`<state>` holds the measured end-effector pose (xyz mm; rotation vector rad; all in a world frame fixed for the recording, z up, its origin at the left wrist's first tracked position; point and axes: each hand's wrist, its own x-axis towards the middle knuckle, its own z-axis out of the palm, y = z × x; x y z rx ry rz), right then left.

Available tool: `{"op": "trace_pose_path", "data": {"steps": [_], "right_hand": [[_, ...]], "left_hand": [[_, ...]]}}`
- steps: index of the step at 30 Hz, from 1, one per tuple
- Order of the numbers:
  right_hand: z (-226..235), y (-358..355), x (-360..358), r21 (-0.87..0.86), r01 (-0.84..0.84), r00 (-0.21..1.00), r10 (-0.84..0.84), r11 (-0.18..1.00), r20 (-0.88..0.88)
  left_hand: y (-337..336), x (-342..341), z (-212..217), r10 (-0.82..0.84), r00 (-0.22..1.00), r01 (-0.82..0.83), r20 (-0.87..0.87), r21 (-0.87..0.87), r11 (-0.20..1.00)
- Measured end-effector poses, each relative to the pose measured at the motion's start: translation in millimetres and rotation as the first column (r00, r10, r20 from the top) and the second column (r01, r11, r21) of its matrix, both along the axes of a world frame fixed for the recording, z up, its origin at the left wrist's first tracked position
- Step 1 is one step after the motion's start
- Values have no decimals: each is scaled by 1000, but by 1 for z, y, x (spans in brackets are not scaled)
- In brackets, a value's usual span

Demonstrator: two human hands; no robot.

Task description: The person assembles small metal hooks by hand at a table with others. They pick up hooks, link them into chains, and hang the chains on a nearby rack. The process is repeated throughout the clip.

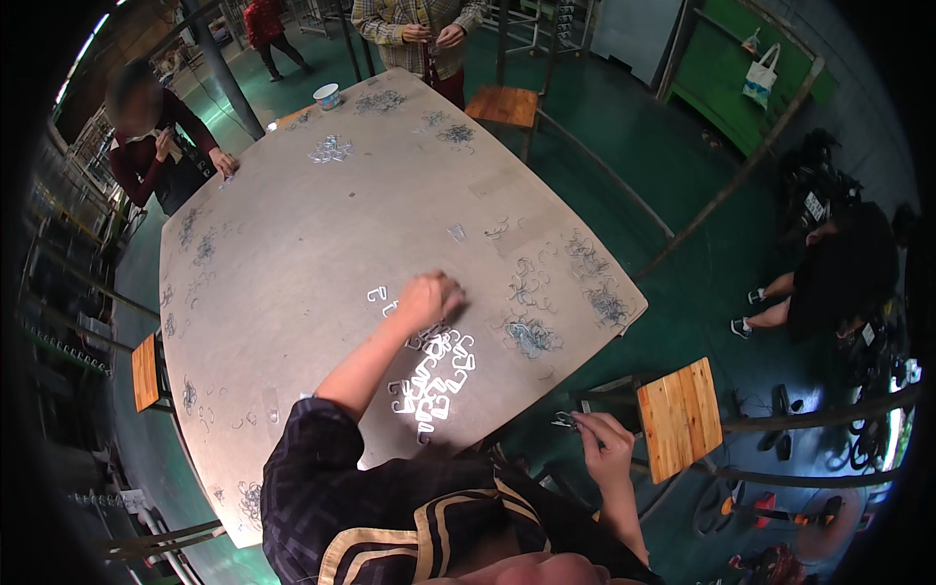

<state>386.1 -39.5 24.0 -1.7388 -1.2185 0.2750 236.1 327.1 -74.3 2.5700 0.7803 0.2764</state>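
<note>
Over the table, my left hand (429, 300) reaches just past the far end of a loose pile of shiny metal hooks (434, 375). Motion smears its fingers, so whether it grips anything is unclear. A stray hook (377, 293) lies on the tabletop to the left of that hand. Off the table's right edge, my right hand (606, 444) pinches a small bunch of metal hooks (564, 419) between thumb and fingers. How many it holds cannot be made out.
Darker hook piles (531, 334) cover the right part of the large table (292, 322), with others along its edges. A white-and-blue tub (328, 96) stands at the far edge. Wooden stools (680, 419) flank the table. People are at the far and left sides; another sits at right.
</note>
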Motion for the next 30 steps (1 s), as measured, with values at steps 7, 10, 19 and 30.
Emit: {"op": "trace_pose_path", "data": {"steps": [7,10,19,30], "right_hand": [[-8,-8,-10,-17,19,999,-19,1000,-28],[-16,-12,-11,-18,13,1000,-13,1000,-27],[-37,-17,-5,-30,-92,992,89,995,-94],[-45,-17,6,-8,-152,987,152,988,-55]], "left_hand": [[91,77,-47,197,956,-141,-215,251,958],[81,74,-60,199,972,-160,-127,266,951],[-11,-47,-12,488,852,-456,-189,188,870],[-102,-23,-19,252,949,-291,192,215,932]]}}
